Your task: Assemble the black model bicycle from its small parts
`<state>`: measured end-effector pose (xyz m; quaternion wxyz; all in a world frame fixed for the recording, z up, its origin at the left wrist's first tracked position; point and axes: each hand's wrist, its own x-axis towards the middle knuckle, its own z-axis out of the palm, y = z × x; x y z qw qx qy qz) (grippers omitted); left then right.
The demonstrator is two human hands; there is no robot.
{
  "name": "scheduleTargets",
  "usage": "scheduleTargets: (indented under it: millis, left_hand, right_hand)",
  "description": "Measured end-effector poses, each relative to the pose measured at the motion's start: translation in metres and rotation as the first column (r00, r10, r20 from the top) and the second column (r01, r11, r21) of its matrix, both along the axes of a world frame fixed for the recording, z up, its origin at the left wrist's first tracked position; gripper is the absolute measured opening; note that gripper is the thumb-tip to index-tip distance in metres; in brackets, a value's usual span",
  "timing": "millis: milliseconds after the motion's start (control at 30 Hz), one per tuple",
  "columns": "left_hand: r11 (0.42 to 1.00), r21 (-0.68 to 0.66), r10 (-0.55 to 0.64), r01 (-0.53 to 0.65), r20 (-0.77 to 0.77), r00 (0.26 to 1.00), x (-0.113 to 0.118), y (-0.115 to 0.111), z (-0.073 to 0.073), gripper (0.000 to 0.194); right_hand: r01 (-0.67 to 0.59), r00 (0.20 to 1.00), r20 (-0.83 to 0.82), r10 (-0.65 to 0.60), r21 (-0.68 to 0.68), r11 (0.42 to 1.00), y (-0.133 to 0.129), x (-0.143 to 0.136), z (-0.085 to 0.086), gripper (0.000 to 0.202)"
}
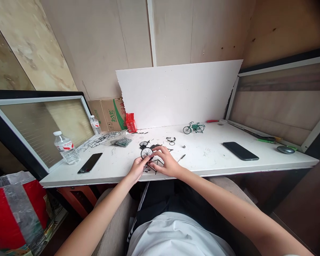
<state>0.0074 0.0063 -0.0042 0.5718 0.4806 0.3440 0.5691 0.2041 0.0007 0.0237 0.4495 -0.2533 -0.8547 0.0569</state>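
Note:
Close to the table's front edge, my left hand (138, 167) pinches the lower side of a small black spoked wheel (146, 153). My right hand (167, 162) reaches to the same wheel from the right, thumb and fingers closed at its edge. Beneath the hands shows a thin black model bicycle frame (157, 165), partly covered by the fingers; whether it is joined to the wheel I cannot tell. Just behind lies another small black wheeled part (144, 144). Loose curved black parts (171, 140) rest farther back, and a small screwdriver-like tool (181, 157) lies to the right.
A finished green model bicycle (194, 127) stands toward the back. Phones lie at left (90, 163) and right (240, 151), with a computer mouse (286, 149) beyond. At left are a water bottle (66, 148), a bag of parts (121, 142) and black part frames (102, 139).

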Motion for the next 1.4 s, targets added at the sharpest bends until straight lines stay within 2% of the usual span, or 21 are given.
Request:
scheduleTargets:
  millis: [133, 367, 567, 1100, 1400]
  left_hand:
    - [0.997, 0.023, -0.078, 0.077, 0.009, 0.997, -0.002, 0.0, -0.001, 0.041]
    - [0.987, 0.046, -0.153, 0.153, -0.009, 0.988, -0.005, -0.002, -0.001, 0.036]
    - [0.987, 0.058, -0.147, 0.151, -0.07, 0.987, -0.006, -0.003, -0.001, 0.035]
    - [0.978, 0.108, -0.17, 0.178, -0.083, 0.982, -0.006, -0.001, -0.002, 0.037]
    - [0.987, 0.022, -0.161, 0.162, -0.02, 0.987, -0.006, 0.0, -0.002, 0.038]
  right_hand:
    - [0.088, 0.984, -0.15, -0.091, -0.023, 0.996, 0.001, -0.006, -0.013, 0.022]
    - [0.113, 0.981, -0.165, -0.106, 0.036, 0.993, 0.004, -0.002, -0.021, 0.014]
    - [0.12, 0.979, -0.172, -0.109, 0.053, 0.991, 0.002, -0.002, -0.024, 0.011]
    - [0.108, 0.981, -0.166, -0.102, 0.027, 0.994, -0.002, -0.005, -0.026, 0.013]
    - [0.068, 0.989, -0.127, -0.07, -0.021, 0.997, -0.005, -0.003, -0.02, 0.02]
